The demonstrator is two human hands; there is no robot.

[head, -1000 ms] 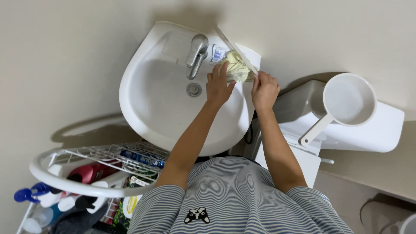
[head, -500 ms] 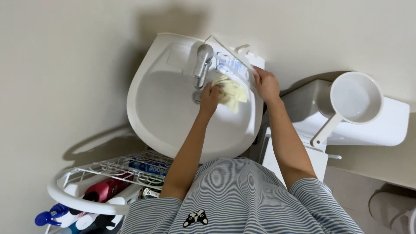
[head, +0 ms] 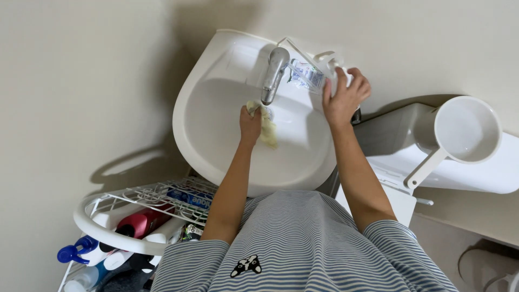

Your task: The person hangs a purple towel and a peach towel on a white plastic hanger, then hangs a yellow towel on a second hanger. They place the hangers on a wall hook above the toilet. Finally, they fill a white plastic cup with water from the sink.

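Left hand: the left hand [head: 250,123] is closed around the upper end of a pale yellow cloth [head: 267,128], inside the washbasin [head: 216,140].
Cloth position: hangs in the bowl just below the spout of the chrome faucet [head: 273,73]; the gripped end is next to the spout tip.
Cloth long axis: runs from the spout down toward the person, slightly to the right of the left hand.
Right hand: the right hand [head: 344,97] is wrapped around a white pump bottle [head: 328,67] on the back rim of the basin, fingers curled over its top.
Key relation: the cloth lies to the left of the bottle, the faucet between them; the left hand is the nearer hand.
Surroundings: a white ladle [head: 457,138] rests on the white toilet tank [head: 411,162] at right; a white wire rack [head: 135,211] with bottles stands lower left.
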